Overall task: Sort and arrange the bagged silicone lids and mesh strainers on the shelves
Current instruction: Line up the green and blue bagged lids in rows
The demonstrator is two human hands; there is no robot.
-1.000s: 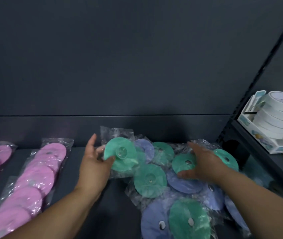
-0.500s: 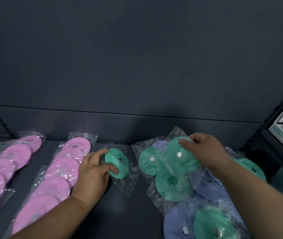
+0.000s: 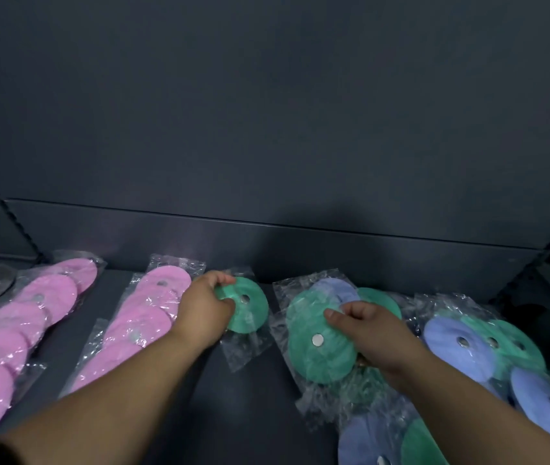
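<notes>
The single bagged green lid point(image 3: 246, 305) now lies on the dark shelf point(image 3: 266, 414) right beside the nearer row of pink lids point(image 3: 142, 323), closer than half a second ago. The left hand point(image 3: 204, 312) has its grip closed on the lid's left rim. The right hand point(image 3: 372, 333) (earlier higher on the pile) now pinches a large green lid point(image 3: 320, 347) amid mixed green and blue bags point(image 3: 461, 347).

place: shop or stockroom | evidence: dark metal shelf point(image 3: 266, 414); rows of bagged pink lids point(image 3: 152, 317)
</notes>
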